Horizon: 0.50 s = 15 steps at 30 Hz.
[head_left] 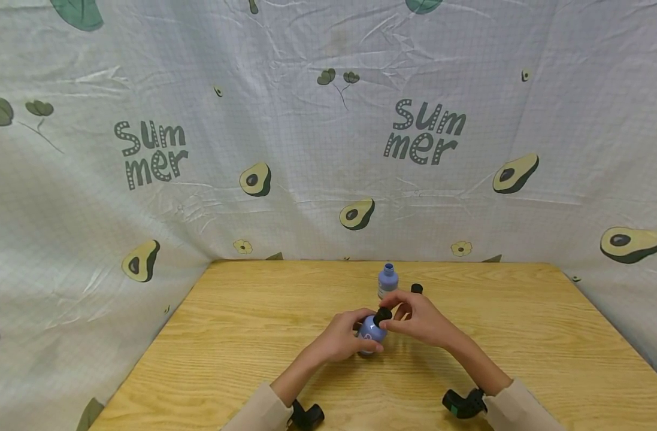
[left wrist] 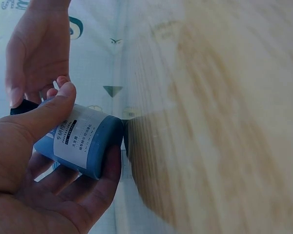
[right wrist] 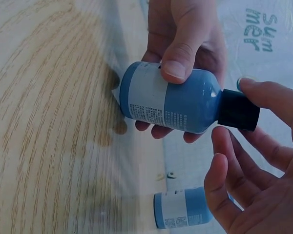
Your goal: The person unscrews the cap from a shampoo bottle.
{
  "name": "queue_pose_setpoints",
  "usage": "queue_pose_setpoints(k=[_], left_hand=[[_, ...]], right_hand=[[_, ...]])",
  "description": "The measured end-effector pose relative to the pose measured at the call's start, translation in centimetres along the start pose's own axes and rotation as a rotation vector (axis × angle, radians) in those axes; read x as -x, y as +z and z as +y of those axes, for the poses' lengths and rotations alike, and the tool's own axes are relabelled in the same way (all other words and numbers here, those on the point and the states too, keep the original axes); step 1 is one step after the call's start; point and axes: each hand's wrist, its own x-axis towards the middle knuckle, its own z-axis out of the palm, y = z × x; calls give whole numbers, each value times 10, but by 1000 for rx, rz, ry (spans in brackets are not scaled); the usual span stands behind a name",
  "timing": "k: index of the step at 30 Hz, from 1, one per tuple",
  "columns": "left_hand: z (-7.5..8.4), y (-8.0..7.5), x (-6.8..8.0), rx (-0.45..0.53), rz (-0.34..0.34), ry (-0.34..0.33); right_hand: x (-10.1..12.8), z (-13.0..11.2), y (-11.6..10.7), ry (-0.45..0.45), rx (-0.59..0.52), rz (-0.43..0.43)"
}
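Note:
A blue bottle (head_left: 370, 329) with a white label leans slightly to the right above or on the table. My left hand (head_left: 341, 338) grips its body, thumb on one side and fingers round the other. On its neck sits a black cap (right wrist: 238, 109), which my right hand (head_left: 421, 319) pinches between thumb and fingertips. Behind the hands stands a second blue bottle (head_left: 388, 282), upright with its neck uncovered. Another black cap (head_left: 417, 288) shows just past my right hand; what lies beneath it is hidden by the hand.
The wooden table (head_left: 263, 299) reaches back to a pale curtain (head_left: 306, 131) printed with avocados and lettering. Black wrist-worn devices hang under both forearms, one at the left wrist (head_left: 306, 415) and one at the right wrist (head_left: 464, 404).

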Motion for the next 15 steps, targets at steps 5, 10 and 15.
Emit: queue_pose_setpoints(k=[5, 10, 15], left_hand=[[0, 0, 0, -1, -2, -2], [0, 0, 0, -1, 0, 1], [0, 0, 0, 7, 1, 4]], right_hand=[[0, 0, 0, -10, 7, 2], [-1, 2, 0, -29, 9, -11], [0, 1, -1, -44, -28, -34]])
